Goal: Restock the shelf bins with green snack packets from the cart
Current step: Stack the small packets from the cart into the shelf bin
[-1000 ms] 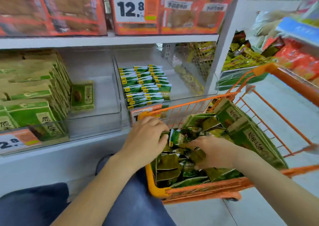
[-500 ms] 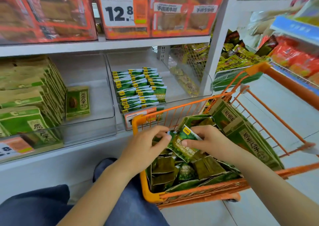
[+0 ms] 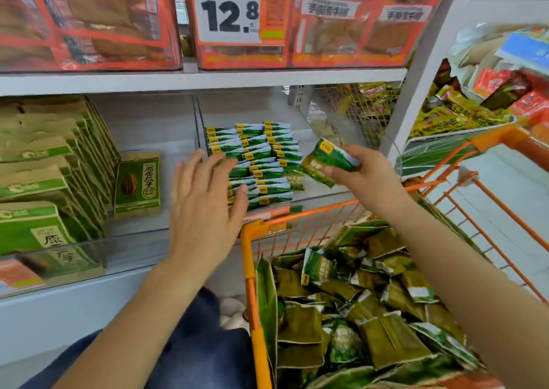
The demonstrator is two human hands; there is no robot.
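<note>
Green foil shows between the fingers of the right hand (image 3: 361, 170), which pinches one small snack packet (image 3: 326, 162) by its right end and holds it tilted just right of the stacked packets (image 3: 255, 162) in the clear shelf bin (image 3: 300, 112). Holding it by the end probably leaves the other end free to slide in beside the rows. The left hand (image 3: 205, 204) is flat and spread, grasping nothing, its fingertips over the left edge of the stack, seemingly to steady the rows or press them aside. Nearer, the orange cart (image 3: 252, 269) sits hard against the shelf, piled with loose green packets (image 3: 356, 314), so each reach is short. Left of the bin, larger kraft-and-green bags (image 3: 53, 186) fill the neighbouring compartment, and one box (image 3: 138, 183) stands upright beside them.
</note>
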